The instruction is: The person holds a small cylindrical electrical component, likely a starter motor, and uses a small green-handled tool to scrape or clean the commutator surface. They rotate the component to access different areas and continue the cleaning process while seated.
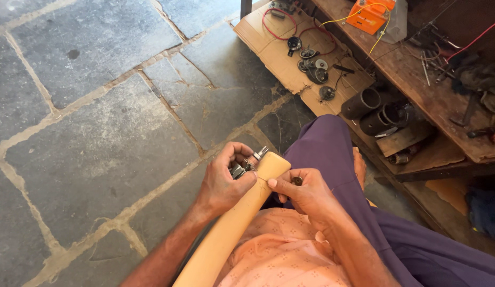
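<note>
A long pale wooden handle lies along my lap, its rounded end pointing away from me. My left hand wraps around that end and pinches a small metal part with a ridged silver shaft against the wood. My right hand rests against the handle's right side, thumb on the wood, with a small dark round piece held between its fingers.
Grey stone slabs cover the floor. A cardboard sheet carries several round metal parts and red wire. A low wooden bench holds an orange box, tools and dark cylinders.
</note>
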